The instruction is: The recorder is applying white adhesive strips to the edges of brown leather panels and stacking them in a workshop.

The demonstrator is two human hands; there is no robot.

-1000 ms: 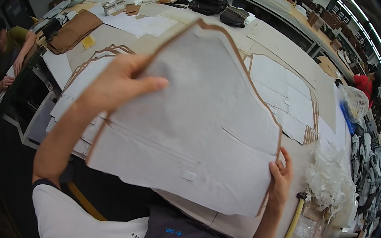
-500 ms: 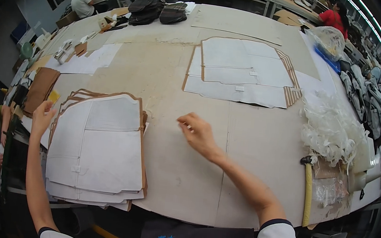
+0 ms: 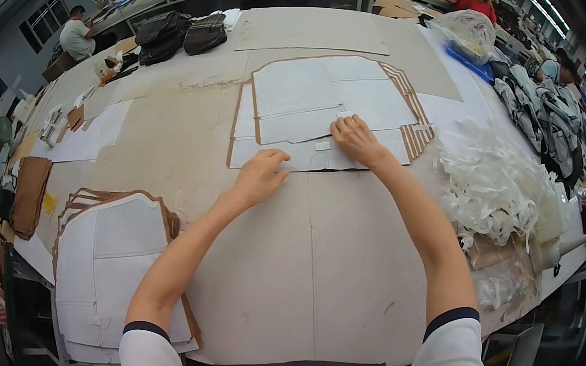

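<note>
The stack of panels point(image 3: 296, 96) lies flat on the worktop point(image 3: 261, 267), beyond its middle: white faces with thin seam lines, rounded upper corners and narrow brown borders that fan into stripes at the right. The top piece sits askew, baring a lower one with a small pale tab point(image 3: 322, 146). The right hand point(image 3: 356, 141) rests on the top piece near its lower edge, fingers curled down (whether they pinch it, I cannot tell). The left hand point(image 3: 262, 177) is half open and loosely bent at the stack's near edge, visibly holding nothing.

The worktop is broad, beige and scuffed, with a seam running away from the wearer. A similar stack point(image 3: 129, 236) lies near left, tangled white strips point(image 3: 497, 186) at right. Behind, a workroom has long tables, strip lights and a person in red point(image 3: 474, 0).
</note>
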